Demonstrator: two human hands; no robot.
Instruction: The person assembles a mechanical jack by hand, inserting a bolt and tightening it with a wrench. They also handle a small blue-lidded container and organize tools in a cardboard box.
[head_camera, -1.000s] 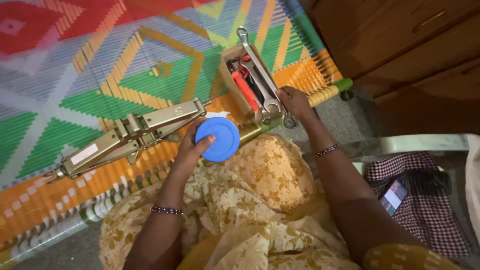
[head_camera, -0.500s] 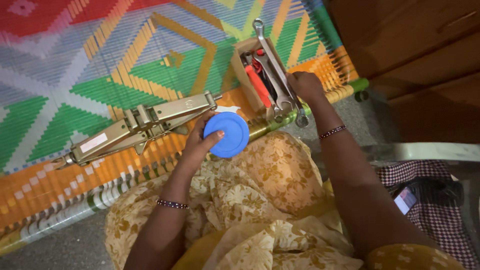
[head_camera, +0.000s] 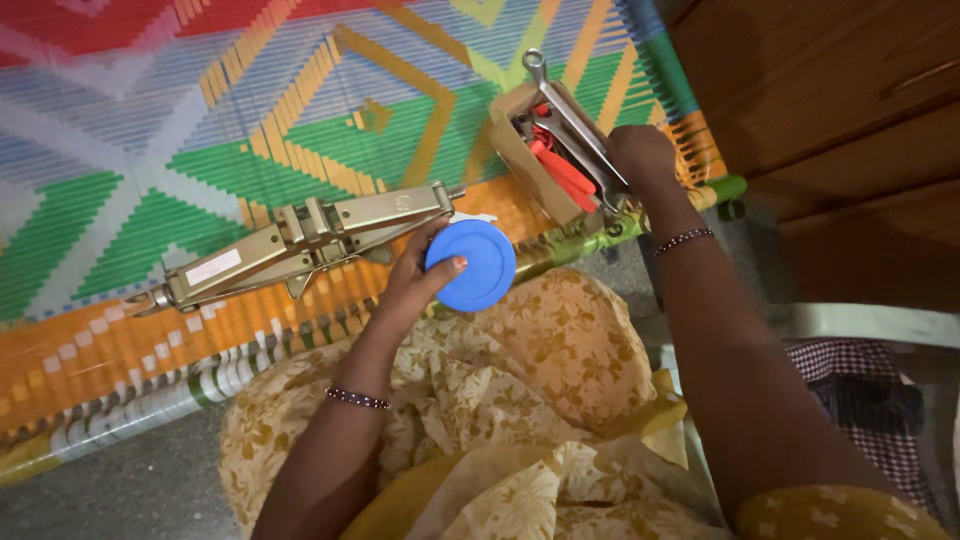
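Right now your left hand (head_camera: 420, 275) grips a blue round lid (head_camera: 471, 265), thumb across its face and fingers behind it, holding it over your lap at the near edge of the woven cot (head_camera: 200, 120). Just left of the lid, a folded metal scissor jack (head_camera: 300, 240) lies on the cot's orange and green bands, its right end close to your fingers; you cannot tell whether they touch.

Your right hand (head_camera: 640, 160) is closed around the near end of a cardboard box (head_camera: 520, 150), tilted up on the cot's right side. Inside it you can see red-handled tools (head_camera: 560, 170) and a metal wrench (head_camera: 570, 120) whose ring end sticks out the far side. The box is well apart from the lid, farther and to the right.

A dark bangle (head_camera: 357, 399) sits on your left wrist. At the right stands a wooden cabinet (head_camera: 850, 130), and below it checked cloth (head_camera: 860, 400) lies on a chair.
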